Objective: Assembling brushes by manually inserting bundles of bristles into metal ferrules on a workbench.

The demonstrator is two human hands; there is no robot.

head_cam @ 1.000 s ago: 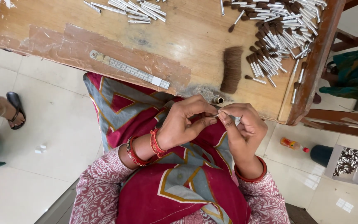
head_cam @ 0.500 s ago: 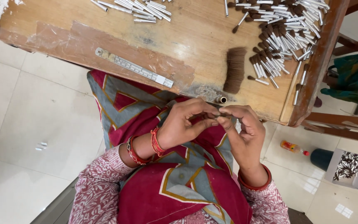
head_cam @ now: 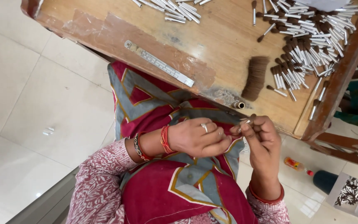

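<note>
1. Head view, looking down: both hands meet over the lap, just below the near edge of the wooden table (head_cam: 212, 37).
2. Right hand (head_cam: 258, 139) pinches a small silver ferrule (head_cam: 245, 121) between thumb and fingertips; its long axis points up toward the table edge.
3. Left hand (head_cam: 197, 139) has fingers pressed together, tips touching the right hand's at the ferrule. The ferrule lies to the right of the left fingertips; the right hand is nearer.
4. Loose tuft of brown bristle (head_cam: 255, 78) lies on the table above the hands, with a small metal ring (head_cam: 240, 105) between them.
5. Pile of finished silver brush heads (head_cam: 307, 45) sits toward the table's right end; a metal ruler (head_cam: 159, 63) lies left of the tuft.
6. Hard to make out: whether bristle is already in the ferrule; the fingers cover most of it. The table is cut off at the top.
</note>
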